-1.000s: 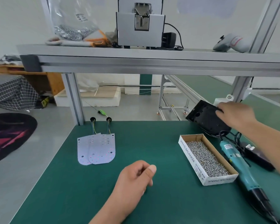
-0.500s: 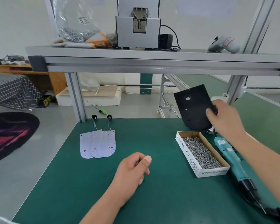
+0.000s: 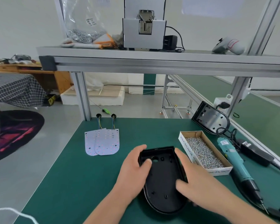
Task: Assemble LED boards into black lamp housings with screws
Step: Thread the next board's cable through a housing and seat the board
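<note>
Between both hands' fingers lies one black lamp housing, cavity up on the bench. The left hand and right hand grip its side rims, likely squaring it for a board. Beyond the left fingers: two overlapping LED boards. Right of the right fingers: one screw box, one electric screwdriver, a second housing.

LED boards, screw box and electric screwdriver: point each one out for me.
LED boards (image 3: 107, 143): head view, face of the front board.
screw box (image 3: 186, 148): head view, its white printed side wall.
electric screwdriver (image 3: 233, 159): head view, teal handle.
</note>
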